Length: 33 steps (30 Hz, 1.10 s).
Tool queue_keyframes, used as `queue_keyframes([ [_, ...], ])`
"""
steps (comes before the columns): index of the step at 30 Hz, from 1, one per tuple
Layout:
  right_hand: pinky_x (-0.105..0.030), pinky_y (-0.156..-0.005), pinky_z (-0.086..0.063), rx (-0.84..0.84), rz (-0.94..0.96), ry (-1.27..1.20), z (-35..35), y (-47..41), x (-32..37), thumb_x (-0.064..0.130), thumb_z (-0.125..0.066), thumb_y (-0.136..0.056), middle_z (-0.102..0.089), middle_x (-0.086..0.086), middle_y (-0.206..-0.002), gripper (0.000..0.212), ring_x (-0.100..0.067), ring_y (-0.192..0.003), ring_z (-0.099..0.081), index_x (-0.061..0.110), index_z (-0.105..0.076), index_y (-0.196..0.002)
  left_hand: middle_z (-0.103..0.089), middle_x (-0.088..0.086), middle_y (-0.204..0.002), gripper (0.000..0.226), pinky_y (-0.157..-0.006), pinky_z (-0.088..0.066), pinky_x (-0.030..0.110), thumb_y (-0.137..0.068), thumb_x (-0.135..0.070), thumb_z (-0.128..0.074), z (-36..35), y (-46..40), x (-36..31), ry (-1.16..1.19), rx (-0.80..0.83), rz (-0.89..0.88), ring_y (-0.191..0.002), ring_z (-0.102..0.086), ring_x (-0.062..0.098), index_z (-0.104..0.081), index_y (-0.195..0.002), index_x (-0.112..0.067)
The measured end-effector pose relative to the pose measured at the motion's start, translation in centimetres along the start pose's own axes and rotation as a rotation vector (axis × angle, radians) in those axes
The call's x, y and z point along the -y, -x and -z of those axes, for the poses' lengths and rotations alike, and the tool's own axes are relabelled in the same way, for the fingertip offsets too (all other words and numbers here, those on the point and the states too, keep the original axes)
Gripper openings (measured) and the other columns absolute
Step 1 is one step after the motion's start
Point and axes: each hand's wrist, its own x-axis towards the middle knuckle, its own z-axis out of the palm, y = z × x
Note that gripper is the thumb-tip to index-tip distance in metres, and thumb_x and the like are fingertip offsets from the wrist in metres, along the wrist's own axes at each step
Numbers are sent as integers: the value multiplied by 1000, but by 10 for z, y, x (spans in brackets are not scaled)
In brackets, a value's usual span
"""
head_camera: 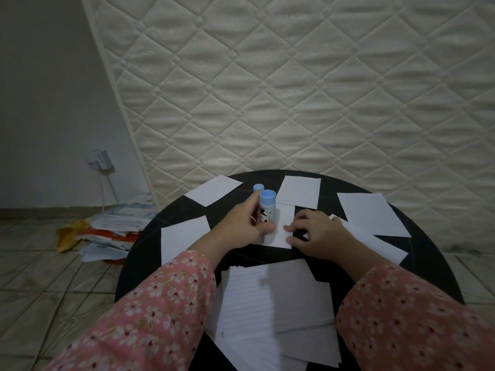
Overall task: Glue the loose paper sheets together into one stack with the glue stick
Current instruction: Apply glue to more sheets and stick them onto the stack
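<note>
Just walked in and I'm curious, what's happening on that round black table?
A person is gluing paper. The left hand grips a blue-capped glue stick upright on a small white sheet at mid-table, while the right hand rests curled on that sheet's edge. More loose sheets lie scattered around the black table, with a pile nearest the person.

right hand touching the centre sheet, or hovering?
Touching. In the head view, the right hand's fingertips press on the centre sheet, with no gap visible.
</note>
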Motion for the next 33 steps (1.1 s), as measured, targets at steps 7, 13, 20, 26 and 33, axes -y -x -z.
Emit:
queue_keyframes([
  [7, -45, -102, -33, 14, -10, -8, 1, 0, 1, 54, -50, -87, -44, 17, -127, 35, -9, -123, -37, 41, -59, -119, -58, -12, -106, 55, -91, -42, 31, -83, -22, -72, 18, 4, 15, -22, -77, 75, -102, -56, 12, -43, -129, -34],
  [13, -40, -100, -33, 3, 9, -26, 0, 1, 1, 53, -51, -88, -44, 17, -125, 35, -9, -122, -38, 40, -59, -119, -57, -11, -101, 50, -82, -43, 27, -85, -20, -71, 28, 6, 23, -4, -179, 114, -96, -54, 11, -45, -127, -26],
  [20, -41, -109, -22, 11, 127, -98, 3, 9, -6, 51, -61, -84, -44, 19, -134, 33, -3, -131, -33, 39, -59, -114, -60, -2, -97, 26, -75, -50, 34, -89, -16, -65, 40, -8, 20, 577, -682, 138, -93, -60, 19, -48, -106, -27],
  [26, -39, -106, -23, -86, 22, -60, 6, -1, 4, 58, -48, -89, -41, 13, -137, 48, -9, -130, -34, 36, -46, -132, -53, -17, -92, 36, -79, -40, 26, -88, -23, -67, 25, -23, 5, 281, -505, 131, -82, -50, -4, -43, -114, -28],
  [33, -47, -110, -23, -56, 27, 48, -9, -2, -1, 61, -44, -90, -35, 16, -148, 58, -11, -136, -27, 33, -42, -141, -57, -6, -90, 34, -63, -39, 13, -85, -22, -69, -9, -52, -21, 129, -348, 49, -77, -52, 3, -50, -113, -24],
])
